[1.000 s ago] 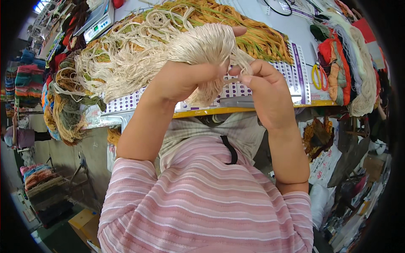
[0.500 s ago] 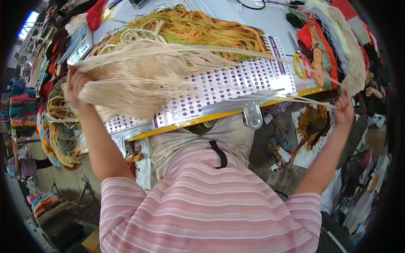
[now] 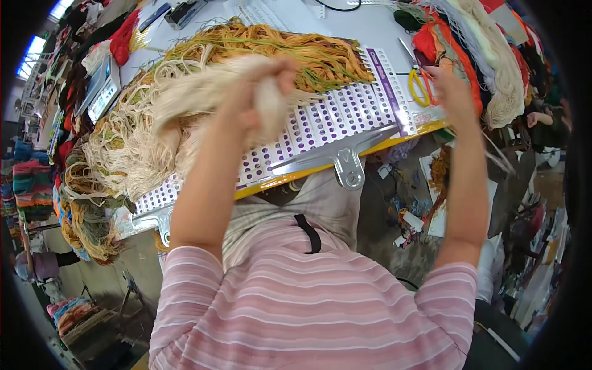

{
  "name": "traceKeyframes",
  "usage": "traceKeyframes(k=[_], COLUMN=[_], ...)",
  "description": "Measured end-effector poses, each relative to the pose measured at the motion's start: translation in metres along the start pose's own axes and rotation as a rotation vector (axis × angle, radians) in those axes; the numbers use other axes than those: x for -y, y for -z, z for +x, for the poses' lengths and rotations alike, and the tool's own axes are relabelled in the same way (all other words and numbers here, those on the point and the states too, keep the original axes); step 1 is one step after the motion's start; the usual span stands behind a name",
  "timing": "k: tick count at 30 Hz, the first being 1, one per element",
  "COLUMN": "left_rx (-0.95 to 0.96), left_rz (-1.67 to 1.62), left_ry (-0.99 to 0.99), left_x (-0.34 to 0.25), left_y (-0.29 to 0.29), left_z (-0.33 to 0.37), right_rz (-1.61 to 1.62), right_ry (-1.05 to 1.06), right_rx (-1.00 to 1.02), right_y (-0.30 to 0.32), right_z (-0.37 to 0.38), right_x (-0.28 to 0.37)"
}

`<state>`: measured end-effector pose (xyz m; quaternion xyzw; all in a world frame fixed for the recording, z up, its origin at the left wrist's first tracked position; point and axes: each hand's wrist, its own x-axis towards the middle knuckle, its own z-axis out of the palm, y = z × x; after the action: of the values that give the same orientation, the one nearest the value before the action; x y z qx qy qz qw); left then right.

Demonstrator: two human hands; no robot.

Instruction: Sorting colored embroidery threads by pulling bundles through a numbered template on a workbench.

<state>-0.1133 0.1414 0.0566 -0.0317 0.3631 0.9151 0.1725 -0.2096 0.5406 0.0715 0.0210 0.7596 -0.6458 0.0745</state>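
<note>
My left hand (image 3: 266, 86), smeared by motion, grips a thick bundle of cream yarn (image 3: 269, 117) above the table. Part of the bundle hangs below the fingers, and more sweeps off to the left over a loose cream heap (image 3: 117, 151). Out to the right, my right hand (image 3: 453, 92) is closed and blurred beside yellow-and-red-handled scissors (image 3: 419, 89). Thin pale strands (image 3: 493, 151) trail from it past my wrist, over the table edge. Beneath the cream yarn lies a spread of orange and green yarn (image 3: 277, 52) on white cards with rows of holes (image 3: 333, 114).
Metal clips (image 3: 349, 169) grip the table's yellow front edge (image 3: 277, 183). A scale (image 3: 102, 92) stands at left, near a stapler (image 3: 184, 13). Coloured skeins (image 3: 456, 46) are piled at right. Another person's hand (image 3: 539, 119) shows at far right.
My left hand has swung right and up with the cream bundle, which was stretched across to my right hand. My right hand has moved left and up, close to the scissors.
</note>
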Motion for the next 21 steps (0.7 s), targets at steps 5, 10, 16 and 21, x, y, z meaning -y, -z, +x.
traceKeyframes(k=[5, 10, 16, 21], left_rx=[-0.343, -0.364, -0.440, -0.491], left_rz=[0.223, 0.345, 0.434, 0.359], left_ry=[0.242, 0.317, 0.247, 0.215], left_x=[0.088, 0.099, 0.099, 0.101], left_y=[-0.018, -0.028, -0.034, -0.028], left_z=[0.061, 0.067, 0.062, 0.074], right_rz=[-0.017, -0.251, -0.216, -0.276], right_ry=[-0.066, 0.065, 0.072, 0.118], right_rx=[0.195, 0.161, 0.151, 0.165], right_y=[-0.126, -0.145, -0.145, -0.147], right_z=[0.017, 0.013, 0.014, 0.012], right_x=[-0.065, -0.078, -0.084, -0.082])
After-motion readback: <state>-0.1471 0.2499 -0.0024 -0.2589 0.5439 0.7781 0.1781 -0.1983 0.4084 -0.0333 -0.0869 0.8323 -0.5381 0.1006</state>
